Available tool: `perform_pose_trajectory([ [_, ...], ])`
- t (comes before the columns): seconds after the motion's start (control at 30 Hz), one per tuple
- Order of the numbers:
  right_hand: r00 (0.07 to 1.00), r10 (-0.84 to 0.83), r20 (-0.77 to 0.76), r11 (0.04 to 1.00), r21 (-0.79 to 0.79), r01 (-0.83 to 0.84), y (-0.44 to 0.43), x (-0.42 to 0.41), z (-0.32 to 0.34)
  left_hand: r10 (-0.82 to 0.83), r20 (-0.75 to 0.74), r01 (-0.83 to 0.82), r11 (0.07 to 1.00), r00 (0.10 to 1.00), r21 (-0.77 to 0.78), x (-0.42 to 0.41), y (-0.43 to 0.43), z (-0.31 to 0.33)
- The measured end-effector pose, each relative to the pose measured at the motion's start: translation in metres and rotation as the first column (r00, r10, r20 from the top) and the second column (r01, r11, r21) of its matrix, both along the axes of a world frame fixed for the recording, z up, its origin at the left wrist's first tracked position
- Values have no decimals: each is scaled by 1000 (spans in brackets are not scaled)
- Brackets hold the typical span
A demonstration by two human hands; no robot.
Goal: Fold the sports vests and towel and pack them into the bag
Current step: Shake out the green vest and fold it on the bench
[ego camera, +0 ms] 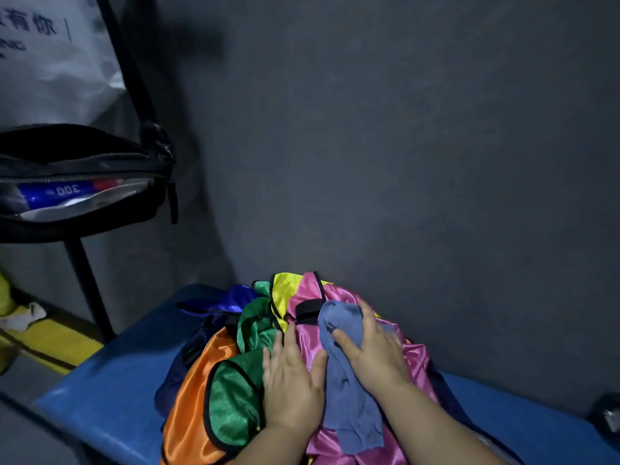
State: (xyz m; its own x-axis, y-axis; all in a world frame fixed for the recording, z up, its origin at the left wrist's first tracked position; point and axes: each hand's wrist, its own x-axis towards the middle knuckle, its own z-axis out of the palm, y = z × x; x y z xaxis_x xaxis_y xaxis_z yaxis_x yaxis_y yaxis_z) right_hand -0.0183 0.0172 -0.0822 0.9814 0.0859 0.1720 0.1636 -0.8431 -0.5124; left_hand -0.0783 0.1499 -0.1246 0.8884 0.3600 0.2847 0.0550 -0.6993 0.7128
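Note:
A crumpled heap of shiny sports vests lies on a blue bench (110,374): an orange vest (191,397), a green vest (235,394), a yellow vest (281,290), a pink vest (308,293) and a dark blue vest (221,300). A grey-blue towel (349,391) drapes over the pink vest. My left hand (292,384) lies flat on the heap beside the towel, fingers straight. My right hand (375,350) rests on the towel, fingers gathering its cloth. A black bag (80,182) hangs open at the upper left.
A grey wall rises just behind the bench. A white printed bag (50,55) hangs above the black bag, beside a black stand leg (87,283). Yellow-marked floor (50,344) shows at the lower left. A small dark object (607,414) sits at the right edge.

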Motion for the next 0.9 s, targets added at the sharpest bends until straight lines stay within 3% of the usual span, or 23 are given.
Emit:
perform_pose_trajectory([
  [0.13, 1000, 14, 14, 983, 185, -17, 1, -21, -2, -52, 41, 60, 975, 998, -213, -3, -9, 2],
  [0.27, 998, -8, 68, 952, 305, -13, 6, -39, 4, -93, 109, 135, 860, 990, -491, -7, -25, 8],
  [0.43, 998, -70, 3, 893, 445, 62, -1, -58, 6, -32, 232, 175, 757, 972, -629, -21, -43, 25],
  [0.63, 996, -85, 2, 868, 491, 73, -16, -68, 5, 39, 234, 112, 793, 971, -599, -32, -54, 40],
  [0.7, 991, -133, -16, 912, 390, 129, -19, -71, 3, -15, 153, 98, 828, 988, -552, -30, -54, 37],
  [0.8, 969, -247, -11, 966, 73, 247, -21, -74, -1, -84, -9, 72, 903, 996, -424, -25, -52, 24],
  [0.9, 958, -272, -86, 962, -34, 270, -21, -70, -4, -31, -124, 12, 988, 992, -151, -24, -48, 20],
])
